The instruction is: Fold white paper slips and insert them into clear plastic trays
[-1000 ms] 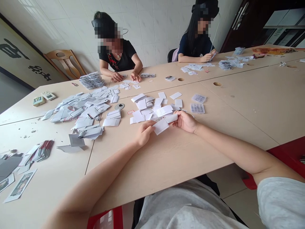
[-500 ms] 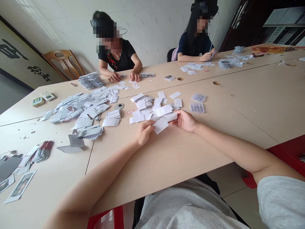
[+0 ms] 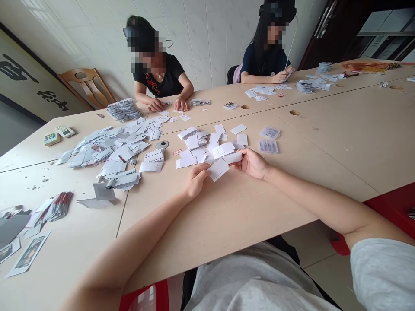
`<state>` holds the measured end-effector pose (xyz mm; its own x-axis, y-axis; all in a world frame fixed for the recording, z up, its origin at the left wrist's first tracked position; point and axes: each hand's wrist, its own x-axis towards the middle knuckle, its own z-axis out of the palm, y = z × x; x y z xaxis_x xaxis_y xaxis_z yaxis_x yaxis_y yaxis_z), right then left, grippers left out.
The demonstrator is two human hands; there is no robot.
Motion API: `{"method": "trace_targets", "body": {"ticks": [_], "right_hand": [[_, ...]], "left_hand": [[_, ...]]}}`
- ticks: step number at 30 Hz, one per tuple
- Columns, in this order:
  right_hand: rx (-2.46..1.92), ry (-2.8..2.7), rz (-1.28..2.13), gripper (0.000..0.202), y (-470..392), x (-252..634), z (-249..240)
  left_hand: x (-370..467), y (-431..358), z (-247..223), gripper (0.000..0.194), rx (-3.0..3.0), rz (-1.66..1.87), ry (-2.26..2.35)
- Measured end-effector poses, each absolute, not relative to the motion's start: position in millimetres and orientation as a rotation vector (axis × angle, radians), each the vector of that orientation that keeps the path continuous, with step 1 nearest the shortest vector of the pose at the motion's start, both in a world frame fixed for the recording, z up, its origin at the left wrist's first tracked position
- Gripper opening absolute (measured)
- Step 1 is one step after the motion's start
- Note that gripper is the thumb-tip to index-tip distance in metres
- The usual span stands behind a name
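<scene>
Between the fingers of my left hand is a white paper card, tilted toward me. My right hand is closed on another white card, whose right end lies behind my fingers. The two cards are close together, and I cannot tell whether they touch. Just beyond my hands a loose heap of white cards covers the table. Two clear plastic boxes with small parts inside lie beyond my right hand.
Left of my hands spreads a large pile of white slips. Stacked packs stand near a co-worker across the table. Another person sits farther right. Two small devices lie at the far left. The table has round holes.
My hands and the cards in them stay almost in place; the left card has shifted very slightly. Across the table, the co-worker's hand has moved slightly over the slips.
</scene>
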<state>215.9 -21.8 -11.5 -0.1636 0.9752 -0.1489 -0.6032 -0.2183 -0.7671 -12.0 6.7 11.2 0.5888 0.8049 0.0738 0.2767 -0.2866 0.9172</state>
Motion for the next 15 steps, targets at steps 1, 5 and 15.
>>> {"method": "trace_targets", "body": {"ticks": [1, 5, 15], "right_hand": [[-0.774, -0.665, 1.670, 0.006, -21.7, 216.0, -11.6], [-0.779, -0.654, 1.665, 0.006, -21.4, 216.1, -11.2], [-0.809, -0.656, 1.644, 0.013, -21.6, 215.0, -9.2]], "left_hand": [[-12.0, 6.7, 11.3, 0.026, 1.838, 0.677, 0.878], [-11.4, 6.9, 10.6, 0.025, 1.810, 0.691, 0.856], [-11.4, 5.8, 9.6, 0.024, 1.758, 0.695, 0.822]]}}
